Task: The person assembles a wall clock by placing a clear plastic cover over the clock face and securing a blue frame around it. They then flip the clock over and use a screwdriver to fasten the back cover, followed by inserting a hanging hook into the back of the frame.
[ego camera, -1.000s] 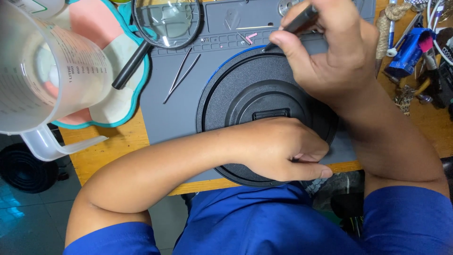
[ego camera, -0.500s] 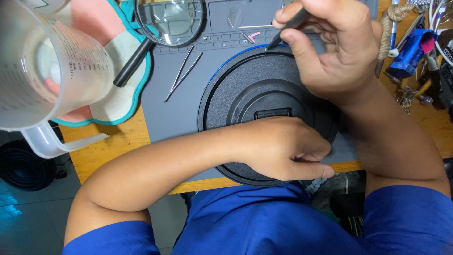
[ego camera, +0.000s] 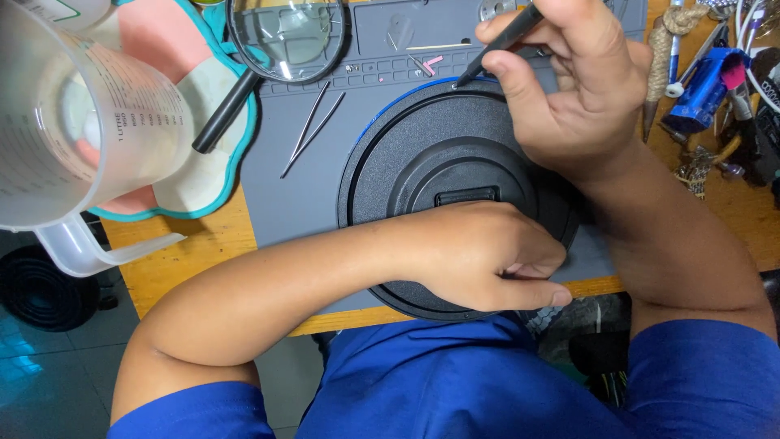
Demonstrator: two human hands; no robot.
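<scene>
Right hand (ego camera: 581,89) pinching screwdriver (ego camera: 501,41), tip at disc (ego camera: 439,154) upper rim, left hand (ego camera: 487,256) curled on lower rim at mat (ego camera: 276,203) edge, tweezers (ego camera: 313,130) clear at left, jug (ego camera: 73,122) upper left.

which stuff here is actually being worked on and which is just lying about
In use: round black cover, held down by the left hand; thin black tool in the right hand, tip at the cover's rim.

Lying about: magnifying glass, tweezers, clear measuring jug.
</scene>
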